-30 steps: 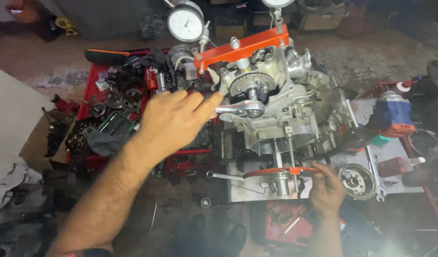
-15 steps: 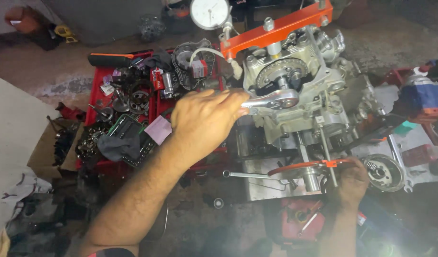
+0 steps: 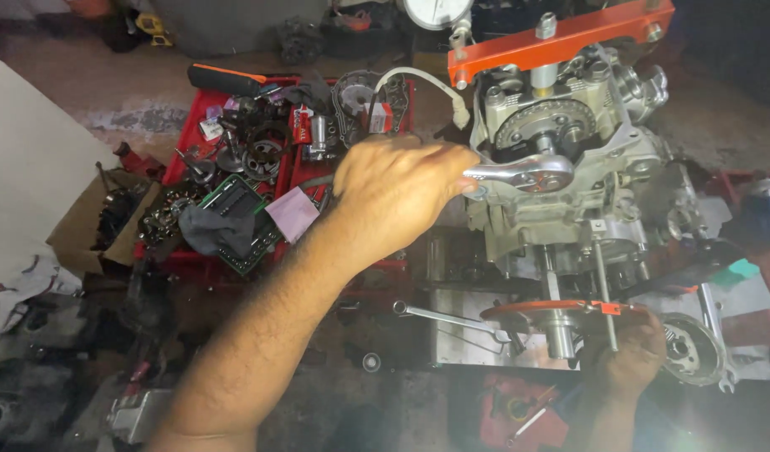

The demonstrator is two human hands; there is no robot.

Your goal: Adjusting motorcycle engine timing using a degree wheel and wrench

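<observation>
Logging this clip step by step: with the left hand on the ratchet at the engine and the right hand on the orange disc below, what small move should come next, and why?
Probably a short swing of the ratchet wrench handle. The left hand grips its handle, the head sits on the engine just below the toothed sprocket, and the right hand holds the orange disc at the lower shaft end, seemingly bracing it.

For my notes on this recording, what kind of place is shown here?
Probably a motorcycle or engine repair workshop. A stripped engine stands on the bench, the left hand grips a ratchet wrench, and a red tray holds loose parts.
</observation>
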